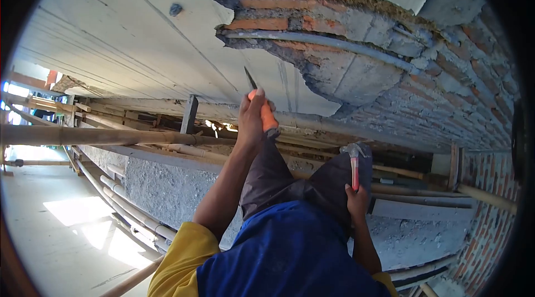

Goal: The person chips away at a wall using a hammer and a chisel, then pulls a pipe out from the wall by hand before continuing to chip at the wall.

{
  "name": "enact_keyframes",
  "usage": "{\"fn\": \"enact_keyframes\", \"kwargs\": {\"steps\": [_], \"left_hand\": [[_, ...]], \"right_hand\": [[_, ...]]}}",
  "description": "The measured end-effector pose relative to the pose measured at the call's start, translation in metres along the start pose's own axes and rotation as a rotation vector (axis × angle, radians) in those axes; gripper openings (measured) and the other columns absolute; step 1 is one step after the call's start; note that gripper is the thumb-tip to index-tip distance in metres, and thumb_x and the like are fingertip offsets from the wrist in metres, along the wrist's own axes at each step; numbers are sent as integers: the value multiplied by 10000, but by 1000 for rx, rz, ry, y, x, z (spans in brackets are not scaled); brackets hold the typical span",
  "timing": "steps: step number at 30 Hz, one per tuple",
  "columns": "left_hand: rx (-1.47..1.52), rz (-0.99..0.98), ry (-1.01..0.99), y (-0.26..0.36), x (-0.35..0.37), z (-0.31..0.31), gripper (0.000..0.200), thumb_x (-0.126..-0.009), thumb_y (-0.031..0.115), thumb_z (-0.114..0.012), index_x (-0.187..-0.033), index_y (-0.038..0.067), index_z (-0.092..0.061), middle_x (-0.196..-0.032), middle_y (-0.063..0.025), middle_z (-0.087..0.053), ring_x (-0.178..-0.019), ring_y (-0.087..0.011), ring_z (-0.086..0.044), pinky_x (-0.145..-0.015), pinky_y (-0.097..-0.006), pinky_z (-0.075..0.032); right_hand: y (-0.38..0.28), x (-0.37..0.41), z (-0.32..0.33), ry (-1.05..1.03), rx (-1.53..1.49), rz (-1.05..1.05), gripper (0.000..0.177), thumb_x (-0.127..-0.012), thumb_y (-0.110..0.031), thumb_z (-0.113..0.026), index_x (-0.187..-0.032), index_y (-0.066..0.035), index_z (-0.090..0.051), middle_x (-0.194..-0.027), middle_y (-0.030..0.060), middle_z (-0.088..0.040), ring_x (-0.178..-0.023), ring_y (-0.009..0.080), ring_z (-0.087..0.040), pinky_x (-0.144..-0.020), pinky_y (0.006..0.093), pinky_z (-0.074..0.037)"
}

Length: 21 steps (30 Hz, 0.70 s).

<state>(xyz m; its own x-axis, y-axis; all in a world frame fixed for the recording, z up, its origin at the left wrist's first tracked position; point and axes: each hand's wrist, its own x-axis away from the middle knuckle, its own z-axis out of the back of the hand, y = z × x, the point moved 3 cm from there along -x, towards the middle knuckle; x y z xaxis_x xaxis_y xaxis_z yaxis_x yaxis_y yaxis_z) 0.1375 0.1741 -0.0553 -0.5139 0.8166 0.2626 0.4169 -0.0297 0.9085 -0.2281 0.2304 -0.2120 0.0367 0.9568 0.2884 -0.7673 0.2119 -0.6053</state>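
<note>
My left hand [252, 116] is raised before the plastered wall [167, 52], its fingers wrapped round a chisel [268, 117] with an orange grip. The chisel's dark pointed blade angles up toward the wall and appears apart from it. Lower down, beside my right thigh, my right hand [357, 201] grips a claw hammer [355, 170] by its red handle, metal head up. Above the chisel, a broken-out patch in the plaster bares orange bricks [264, 24] and a grey pipe [323, 39] running along them.
Bamboo poles [111, 136] cross at the left, and more lie below. An upright wooden post [189, 114] stands left of my left hand. Rough brickwork [485, 213] lines the right side. Sunlit patches fall on a pale surface [39, 241] at lower left.
</note>
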Motion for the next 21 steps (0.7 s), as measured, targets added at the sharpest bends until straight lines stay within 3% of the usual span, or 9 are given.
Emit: {"fn": "enact_keyframes", "kwargs": {"steps": [2, 5, 8, 11, 14, 17, 20, 21], "left_hand": [[33, -24, 18, 25, -6, -19, 218, -924, 286, -497, -987, 82, -455, -734, -39, -528, -566, -113, -512, -516, -253, -464], [134, -104, -17, 53, -19, -44, 211, -928, 283, -477, -980, 81, -444, -742, -43, -521, -584, -116, -511, -516, -258, -465], [215, -175, -75, 73, -35, -65, 211, -927, 270, -475, -977, 69, -439, -752, -54, -519, -594, -122, -515, -522, -269, -469], [329, -198, -100, 89, -45, -82, 214, -924, 257, -479, -962, 52, -432, -777, -67, -519, -611, -142, -518, -541, -285, -476], [408, -227, -51, 95, -61, -94, 224, -927, 256, -474, -942, 37, -426, -789, -82, -507, -633, -165, -521, -573, -308, -487], [441, -215, -32, 97, -69, -107, 233, -931, 255, -459, -931, 25, -423, -801, -83, -487, -677, -177, -526, -605, -329, -494], [495, -182, 16, 107, -63, -122, 232, -931, 255, -453, -932, 26, -417, -824, -75, -481, -699, -175, -525, -617, -328, -493], [506, -170, 34, 107, -67, -123, 235, -926, 260, -453, -944, 29, -414, -833, -69, -476, -701, -175, -522, -624, -327, -492]], "right_hand": [[-3, 0, 1, -17, -38, 7, 377, -803, -349, -648, -779, 19, -573, -728, 243, -576, -745, 437, -569, -651, 452, -428], [-27, -1, 7, 3, -121, 66, 379, -834, -348, -624, -786, 21, -554, -658, 192, -544, -652, 363, -566, -616, 411, -421], [-92, -1, 28, 24, -394, 157, 333, -862, -295, -608, -777, 15, -524, -606, 113, -479, -585, 240, -514, -585, 367, -398], [-97, -24, 21, 60, -507, 287, 220, -875, -214, -611, -823, -36, -492, -579, 46, -483, -469, 107, -456, -444, 267, -364], [-146, -22, 45, 41, -863, 359, 214, -884, -196, -597, -808, -69, -443, -549, 23, -449, -409, 68, -397, -391, 227, -326], [-209, -8, 89, 101, -1054, 656, 110, -919, -134, -515, -845, -69, -466, -609, 9, -453, -473, 77, -413, -418, 239, -350], [-253, -6, 130, 298, -1310, 1066, 35, -933, -104, -475, -927, -85, -446, -595, 14, -418, -454, 75, -386, -386, 264, -365], [-264, -4, 140, 372, -1389, 1085, 69, -931, -124, -487, -903, -89, -435, -579, 7, -388, -444, 78, -373, -389, 259, -366]]}}
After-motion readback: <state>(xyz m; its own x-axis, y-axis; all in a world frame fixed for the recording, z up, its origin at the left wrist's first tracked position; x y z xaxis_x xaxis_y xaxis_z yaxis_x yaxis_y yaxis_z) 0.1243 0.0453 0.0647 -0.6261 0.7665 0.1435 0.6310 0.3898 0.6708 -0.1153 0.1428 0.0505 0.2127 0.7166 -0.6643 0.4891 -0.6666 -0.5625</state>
